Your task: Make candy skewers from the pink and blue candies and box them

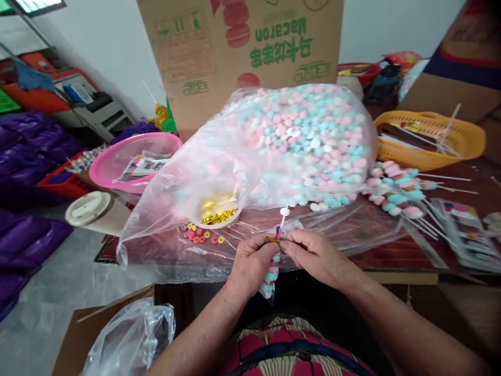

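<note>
Both my hands meet over the table's front edge, around a bagged candy skewer (270,277) of blue, pink and white pieces in clear wrap. My left hand (254,258) pinches the neck of its bag, with the candy hanging below the fingers. At the same neck, my right hand (307,250) grips a gold twist tie (272,239) between thumb and fingers. A white stick (283,219) with a white round piece on it points up from the neck. Just beyond lies a large clear bag (305,141) full of pastel candies.
A white bowl (238,208) of gold ties stands under the plastic, with small ring candies (199,235) before it. Finished skewers (407,190) lie at right by a yellow basket (430,159). A pink basin (117,180), a lidded cup (92,209) and a carton (188,52) stand around.
</note>
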